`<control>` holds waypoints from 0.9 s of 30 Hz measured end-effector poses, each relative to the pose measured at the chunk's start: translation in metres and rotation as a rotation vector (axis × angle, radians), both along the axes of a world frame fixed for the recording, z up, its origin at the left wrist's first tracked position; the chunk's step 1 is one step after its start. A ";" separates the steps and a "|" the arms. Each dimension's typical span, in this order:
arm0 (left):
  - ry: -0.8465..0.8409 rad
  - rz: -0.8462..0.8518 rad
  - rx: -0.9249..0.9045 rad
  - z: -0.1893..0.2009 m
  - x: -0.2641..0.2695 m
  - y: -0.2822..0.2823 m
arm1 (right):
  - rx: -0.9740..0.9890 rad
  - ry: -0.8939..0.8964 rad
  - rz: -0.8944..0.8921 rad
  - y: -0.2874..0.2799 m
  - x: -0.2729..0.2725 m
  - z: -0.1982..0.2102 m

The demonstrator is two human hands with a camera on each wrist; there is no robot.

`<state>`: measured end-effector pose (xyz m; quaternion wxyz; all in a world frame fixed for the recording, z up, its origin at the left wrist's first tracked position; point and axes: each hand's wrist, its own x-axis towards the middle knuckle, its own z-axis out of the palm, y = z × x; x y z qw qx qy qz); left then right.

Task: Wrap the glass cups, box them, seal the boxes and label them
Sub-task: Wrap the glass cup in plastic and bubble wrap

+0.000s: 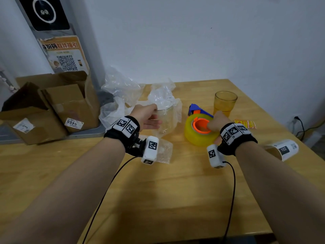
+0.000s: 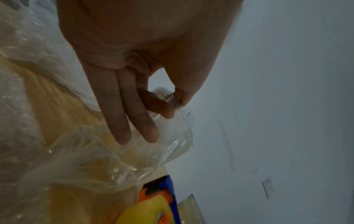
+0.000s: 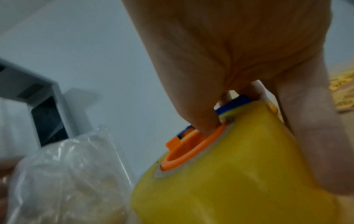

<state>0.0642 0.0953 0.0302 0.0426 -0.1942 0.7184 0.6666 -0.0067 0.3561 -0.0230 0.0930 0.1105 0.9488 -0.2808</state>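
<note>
A glass cup (image 1: 166,123) loosely wrapped in clear plastic stands mid-table. My left hand (image 1: 153,118) holds it at the rim; in the left wrist view the thumb (image 2: 184,92) and forefinger pinch the rim while the other fingers lie straight against the cup (image 2: 172,141). To its right lies a tape dispenser with a fat yellow tape roll (image 1: 197,136) and an orange core (image 1: 200,126). My right hand (image 1: 215,125) grips the roll, thumb (image 3: 203,121) in the core, fingers round the outside. A bare amber glass cup (image 1: 225,103) stands behind the dispenser.
Two open cardboard boxes (image 1: 52,106) sit off the table's left end. Crumpled clear wrap (image 1: 121,88) is piled at the back, and a small bubble-wrap piece (image 1: 165,152) lies near my left wrist. A label roll (image 1: 283,149) and a red-yellow packet (image 1: 245,124) lie at right.
</note>
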 end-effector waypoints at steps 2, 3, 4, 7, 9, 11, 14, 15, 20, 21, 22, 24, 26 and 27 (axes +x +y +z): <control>-0.003 -0.005 0.003 0.000 0.001 -0.001 | -0.152 0.069 -0.009 -0.001 0.005 0.004; -0.002 -0.005 0.004 0.000 0.002 -0.003 | -0.208 0.135 -0.013 -0.002 0.007 0.008; -0.002 -0.005 0.007 -0.001 0.003 -0.004 | -0.256 0.209 -0.014 -0.002 0.009 0.012; -0.031 -0.018 0.026 -0.002 0.005 -0.010 | -0.359 0.415 -0.014 -0.004 0.013 0.031; -0.061 -0.012 0.050 -0.003 0.006 -0.013 | -0.427 0.518 0.005 -0.007 0.014 0.045; -0.077 0.022 0.048 -0.006 0.003 -0.018 | -0.435 0.600 0.054 -0.014 0.017 0.058; -0.077 0.061 0.182 -0.015 0.000 -0.027 | -0.388 0.690 0.151 -0.025 0.021 0.073; -0.081 0.062 0.251 -0.019 0.000 -0.029 | -0.361 0.700 0.169 -0.029 0.023 0.077; -0.156 0.020 0.357 -0.039 0.011 -0.031 | -0.223 0.703 0.229 -0.043 0.026 0.089; -0.165 0.006 0.341 -0.039 0.013 -0.032 | -0.191 0.701 0.242 -0.046 0.027 0.090; -0.167 -0.004 0.322 -0.037 0.015 -0.034 | -0.155 0.697 0.253 -0.048 0.027 0.091; -0.156 0.001 0.264 -0.031 0.015 -0.038 | -0.086 0.692 0.273 -0.053 0.028 0.092; -0.107 0.038 0.159 -0.026 0.012 -0.041 | -0.041 0.693 0.284 -0.057 0.028 0.091; -0.071 0.060 0.101 -0.024 0.010 -0.043 | -0.027 0.692 0.286 -0.060 0.028 0.091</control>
